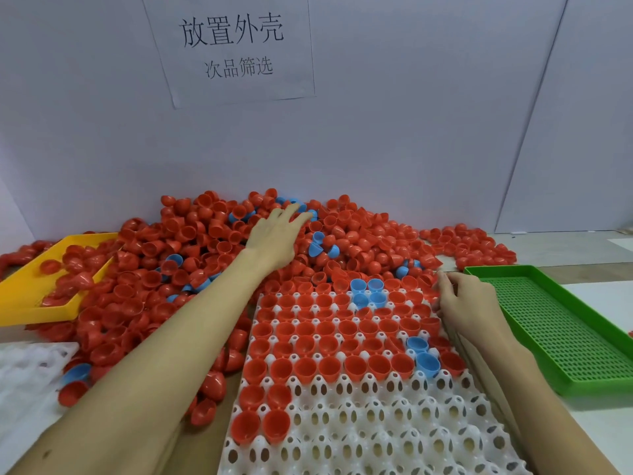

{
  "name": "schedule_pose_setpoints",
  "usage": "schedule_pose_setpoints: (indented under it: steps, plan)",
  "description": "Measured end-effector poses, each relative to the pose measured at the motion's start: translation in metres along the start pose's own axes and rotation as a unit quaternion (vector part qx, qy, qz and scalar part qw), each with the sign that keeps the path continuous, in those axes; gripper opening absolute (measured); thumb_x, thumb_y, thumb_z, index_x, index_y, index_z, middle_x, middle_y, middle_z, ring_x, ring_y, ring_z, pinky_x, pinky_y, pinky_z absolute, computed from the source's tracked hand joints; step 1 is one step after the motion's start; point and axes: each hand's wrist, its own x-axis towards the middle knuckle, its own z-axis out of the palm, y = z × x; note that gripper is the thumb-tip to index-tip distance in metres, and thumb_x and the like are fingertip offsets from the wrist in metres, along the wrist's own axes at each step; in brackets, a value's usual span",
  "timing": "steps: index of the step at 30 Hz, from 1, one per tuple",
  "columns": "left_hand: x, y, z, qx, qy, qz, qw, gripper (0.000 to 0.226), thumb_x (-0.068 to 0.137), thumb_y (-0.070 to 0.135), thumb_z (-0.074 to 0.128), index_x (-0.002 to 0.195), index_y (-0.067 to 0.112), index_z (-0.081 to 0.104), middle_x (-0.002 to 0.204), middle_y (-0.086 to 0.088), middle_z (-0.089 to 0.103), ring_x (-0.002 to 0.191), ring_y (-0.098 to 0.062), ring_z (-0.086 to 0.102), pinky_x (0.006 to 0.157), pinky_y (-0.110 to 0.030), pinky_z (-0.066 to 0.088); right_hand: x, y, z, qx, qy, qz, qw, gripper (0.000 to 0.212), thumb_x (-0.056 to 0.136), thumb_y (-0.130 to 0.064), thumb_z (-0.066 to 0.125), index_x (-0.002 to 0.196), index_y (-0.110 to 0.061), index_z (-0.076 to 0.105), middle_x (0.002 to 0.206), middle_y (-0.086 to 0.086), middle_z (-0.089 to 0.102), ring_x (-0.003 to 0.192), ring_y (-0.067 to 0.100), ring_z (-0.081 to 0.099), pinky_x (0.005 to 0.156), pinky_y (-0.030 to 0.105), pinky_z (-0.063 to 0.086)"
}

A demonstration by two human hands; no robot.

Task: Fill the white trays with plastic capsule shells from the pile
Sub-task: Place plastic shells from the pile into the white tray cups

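A big pile of red and a few blue capsule shells lies against the back wall. In front of it a white tray has its far rows filled with red and some blue shells, its near rows bare. My left hand reaches far over the pile, fingers stretched flat on the shells near the top. My right hand rests at the tray's far right edge with fingers curled; whether it holds a shell is hidden.
A yellow tray with red shells sits at the left, half buried by the pile. A green perforated tray lies at the right. Another white tray shows at the lower left. More red shells lie at the back right.
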Motion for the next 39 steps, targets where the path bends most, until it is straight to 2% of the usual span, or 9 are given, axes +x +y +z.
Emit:
schedule_pose_setpoints:
  steps: [3,9,14,17,24,30,32,35,39]
  plan:
    - [0.007,-0.01,0.01,-0.008,-0.061,-0.045,0.997,0.059,0.097,0.003,0.059,0.152,0.018,0.044,0.156,-0.01,0.041,0.136,-0.035,0.047,0.105,-0.049,0.049,-0.002,-0.002,0.0,0.002,0.002,-0.007,1.0,0.039,0.112,-0.028,0.047,0.1,-0.004,0.075,0.082,0.012,0.075,0.08,0.03,0.071,0.083,0.048,0.058]
    - [-0.016,-0.03,0.022,-0.213,0.058,-0.106,0.969,0.034,0.09,0.018,0.08,0.121,0.021,0.068,0.125,-0.005,0.071,0.12,-0.029,0.064,0.1,-0.045,0.053,-0.001,-0.001,-0.003,0.018,0.0,-0.003,1.0,0.039,0.112,-0.027,0.048,0.093,-0.005,0.073,0.074,0.009,0.073,0.074,0.028,0.072,0.08,0.048,0.059]
    - [-0.054,-0.029,0.006,-0.352,0.128,-0.118,0.92,0.029,0.089,0.011,0.08,0.112,0.027,0.074,0.117,0.014,0.073,0.117,-0.01,0.066,0.104,-0.03,0.052,-0.002,-0.003,-0.008,0.03,0.016,0.007,0.999,0.038,0.112,-0.026,0.048,0.09,-0.008,0.073,0.071,0.006,0.072,0.07,0.023,0.071,0.069,0.036,0.055]
    - [-0.087,-0.013,-0.003,-0.422,0.151,-0.14,0.883,0.025,0.086,0.022,0.084,0.107,0.032,0.074,0.107,0.028,0.071,0.108,0.006,0.065,0.095,-0.024,0.054,-0.002,-0.005,-0.011,0.045,0.029,-0.002,0.999,0.036,0.111,-0.023,0.049,0.089,-0.008,0.073,0.071,0.006,0.072,0.07,0.025,0.071,0.074,0.043,0.058]
    - [-0.132,-0.006,-0.007,-0.329,0.218,-0.242,0.887,0.045,0.079,0.05,0.085,0.112,0.021,0.075,0.094,0.003,0.078,0.081,-0.014,0.075,0.077,-0.032,0.062,-0.004,-0.009,-0.01,0.119,0.016,0.005,0.993,0.032,0.111,-0.024,0.051,0.092,-0.014,0.075,0.069,-0.002,0.075,0.064,0.013,0.073,0.066,0.028,0.055]
    - [-0.116,-0.044,-0.02,-0.224,0.211,-0.34,0.889,0.037,0.089,0.027,0.082,0.124,0.025,0.071,0.122,-0.005,0.076,0.113,-0.032,0.071,0.087,-0.044,0.058,-0.003,-0.005,-0.008,0.142,0.007,0.001,0.99,0.032,0.11,-0.022,0.052,0.09,-0.016,0.075,0.068,-0.001,0.075,0.06,0.01,0.072,0.074,0.038,0.063]
    - [-0.116,-0.048,-0.023,-0.244,0.229,-0.322,0.885,0.036,0.092,0.018,0.079,0.126,0.02,0.07,0.124,-0.006,0.075,0.117,-0.028,0.07,0.094,-0.041,0.057,-0.002,-0.005,-0.009,0.149,0.007,-0.001,0.989,0.032,0.111,-0.022,0.052,0.09,-0.016,0.075,0.068,-0.001,0.075,0.06,0.011,0.072,0.075,0.039,0.064]
    - [-0.125,-0.025,-0.031,-0.35,0.248,-0.242,0.87,0.031,0.093,0.019,0.078,0.123,0.018,0.07,0.118,0.001,0.076,0.11,-0.001,0.067,0.095,-0.014,0.05,-0.005,-0.01,-0.013,0.176,-0.001,-0.002,0.984,0.03,0.11,-0.021,0.052,0.093,-0.015,0.076,0.072,0.001,0.076,0.065,0.016,0.074,0.077,0.042,0.065]
    - [-0.147,0.029,-0.04,-0.599,0.037,-0.092,0.795,0.035,0.099,0.023,0.07,0.13,0.03,0.054,0.114,0.003,0.077,0.109,-0.011,0.072,0.098,-0.027,0.057,-0.016,-0.031,-0.027,0.249,-0.073,-0.048,0.965,0.02,0.107,-0.016,0.06,0.102,-0.02,0.079,0.082,0.001,0.079,0.076,0.019,0.075,0.07,0.028,0.061]
